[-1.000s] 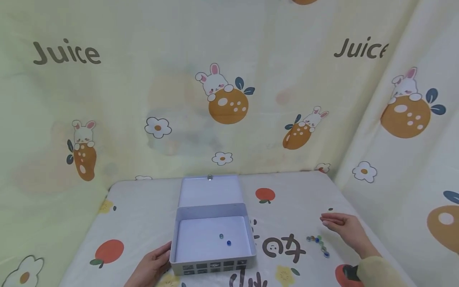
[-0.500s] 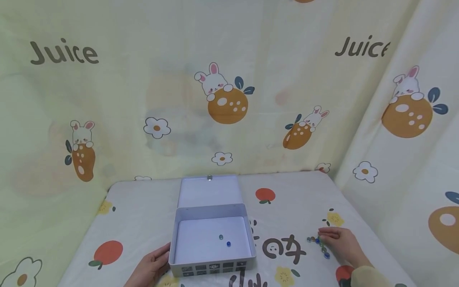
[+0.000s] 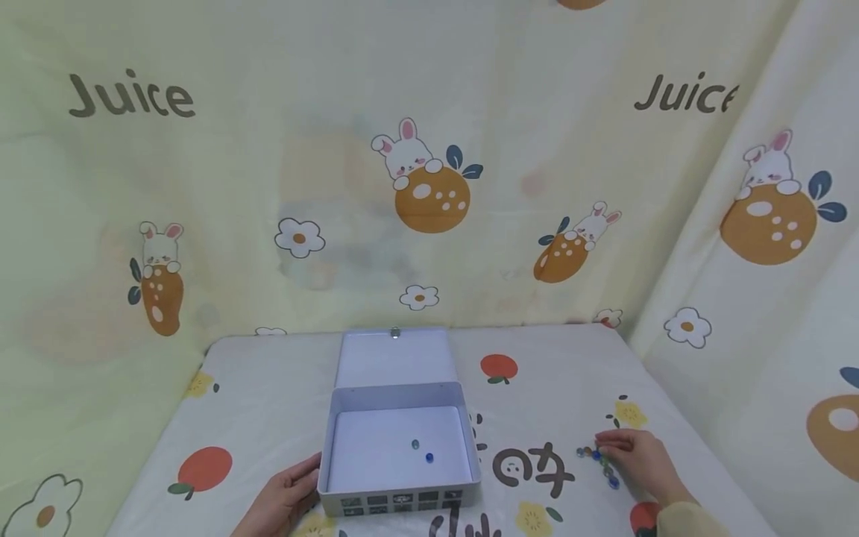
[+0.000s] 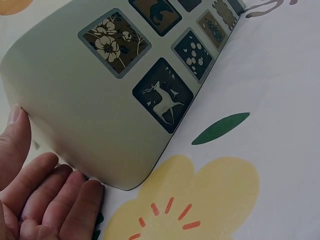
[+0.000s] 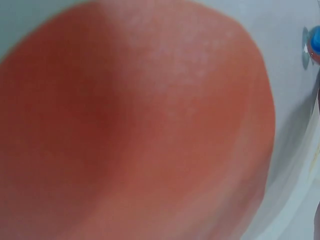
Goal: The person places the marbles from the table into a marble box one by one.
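Judging from the head view, the small glass marbles could have rolled off across the cloth-covered bench if nudged; the right hand touched that row, fingertips curled, grasp unclear. In the left wrist view, the left hand lay relaxed against the open grey tin box. The right wrist view showed only a red blur.

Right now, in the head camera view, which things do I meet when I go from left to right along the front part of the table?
Left hand touching the box corner → open grey box with two marbles inside → row of loose marbles → right hand at those marbles.
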The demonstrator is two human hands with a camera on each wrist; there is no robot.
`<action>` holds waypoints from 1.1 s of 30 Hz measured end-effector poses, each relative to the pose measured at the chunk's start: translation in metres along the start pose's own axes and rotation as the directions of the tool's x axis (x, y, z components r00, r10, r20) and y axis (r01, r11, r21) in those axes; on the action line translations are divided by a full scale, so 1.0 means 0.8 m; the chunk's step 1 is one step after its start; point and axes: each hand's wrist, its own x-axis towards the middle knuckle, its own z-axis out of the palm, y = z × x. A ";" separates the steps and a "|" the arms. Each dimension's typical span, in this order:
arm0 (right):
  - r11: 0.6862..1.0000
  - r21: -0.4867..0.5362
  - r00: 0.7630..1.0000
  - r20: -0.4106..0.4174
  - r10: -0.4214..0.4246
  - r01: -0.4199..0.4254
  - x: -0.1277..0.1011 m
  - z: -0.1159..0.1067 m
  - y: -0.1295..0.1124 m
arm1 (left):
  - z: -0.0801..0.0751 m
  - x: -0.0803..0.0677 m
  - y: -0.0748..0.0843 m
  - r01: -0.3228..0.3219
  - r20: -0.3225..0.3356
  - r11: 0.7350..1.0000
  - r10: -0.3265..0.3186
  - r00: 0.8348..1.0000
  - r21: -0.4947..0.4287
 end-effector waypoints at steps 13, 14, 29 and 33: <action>0.949 0.306 0.997 -0.031 -0.069 0.075 -0.003 -0.006 -0.010 | -0.013 -0.006 -0.004 0.032 0.010 0.999 -0.033 0.999 0.033; 0.940 0.332 0.997 -0.026 -0.077 0.082 -0.003 -0.008 -0.017 | -0.015 -0.007 -0.003 0.029 0.008 0.999 -0.029 1.000 0.031; 0.855 0.441 0.953 0.002 -0.304 0.272 -0.009 0.021 -0.164 | -0.003 -0.001 0.002 -0.035 0.039 0.999 0.036 0.999 -0.021; 0.806 0.476 0.912 0.020 -0.410 0.352 -0.010 0.054 -0.225 | -0.001 0.000 0.001 -0.042 0.039 0.999 0.042 0.998 -0.016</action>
